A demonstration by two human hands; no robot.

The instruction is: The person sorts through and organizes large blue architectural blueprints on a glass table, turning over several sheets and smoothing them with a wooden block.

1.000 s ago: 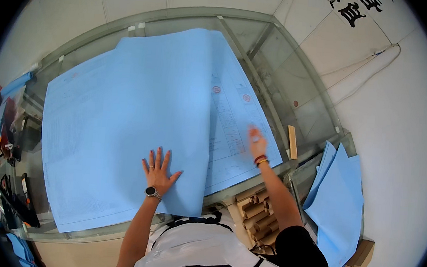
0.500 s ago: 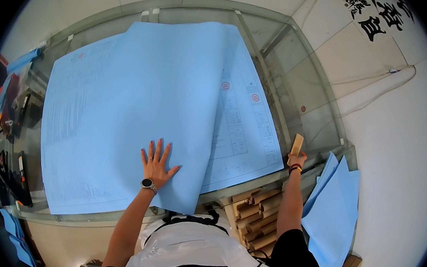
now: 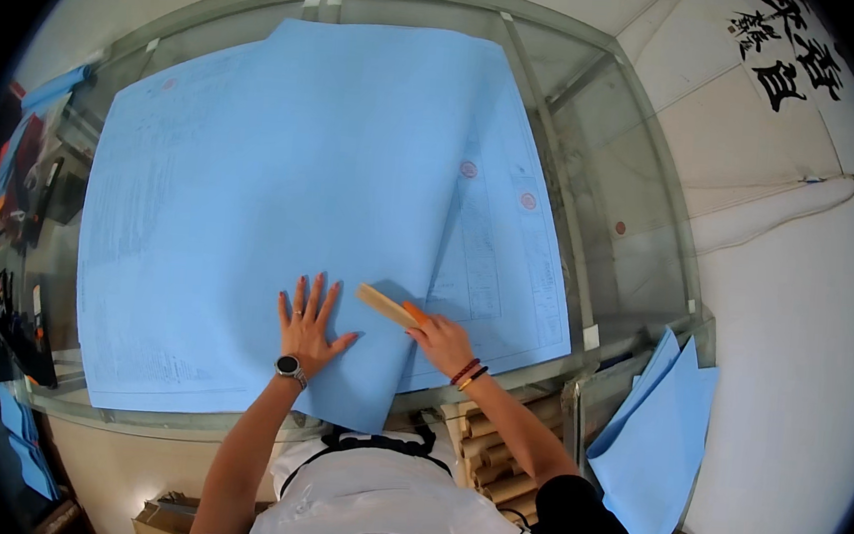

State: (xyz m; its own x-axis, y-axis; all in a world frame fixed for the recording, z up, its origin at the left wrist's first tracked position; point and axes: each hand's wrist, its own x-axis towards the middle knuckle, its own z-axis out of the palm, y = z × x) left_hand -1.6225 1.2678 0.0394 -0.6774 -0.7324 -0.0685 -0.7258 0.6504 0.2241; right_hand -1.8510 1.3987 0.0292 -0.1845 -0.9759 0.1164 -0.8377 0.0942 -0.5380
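Note:
A large blue printed sheet [image 3: 527,275] lies on the glass-topped table, with another blue sheet's fold [image 3: 355,161] laid over it, plain side up. On the near part of that fold my left hand [image 3: 308,333] rests flat, fingers spread, a watch on its wrist. Just to its right, my right hand [image 3: 444,347] is closed round a flat wooden strip [image 3: 386,305], which points up and left over the fold's right edge. Something orange shows beside the strip at my fingers; I cannot tell what it is.
The table's glass rim [image 3: 639,254] runs round the sheets. Folded blue sheets [image 3: 651,455] hang at the right, and brown cardboard tubes [image 3: 512,459] are stacked below the near edge. Black-handled tools [image 3: 39,327] and a blue roll [image 3: 55,87] lie at the left.
My right hand has brought the wooden strip from the table's right edge leftward onto the folded sheet. My left hand stays flat on the paper; the whole view has shifted slightly.

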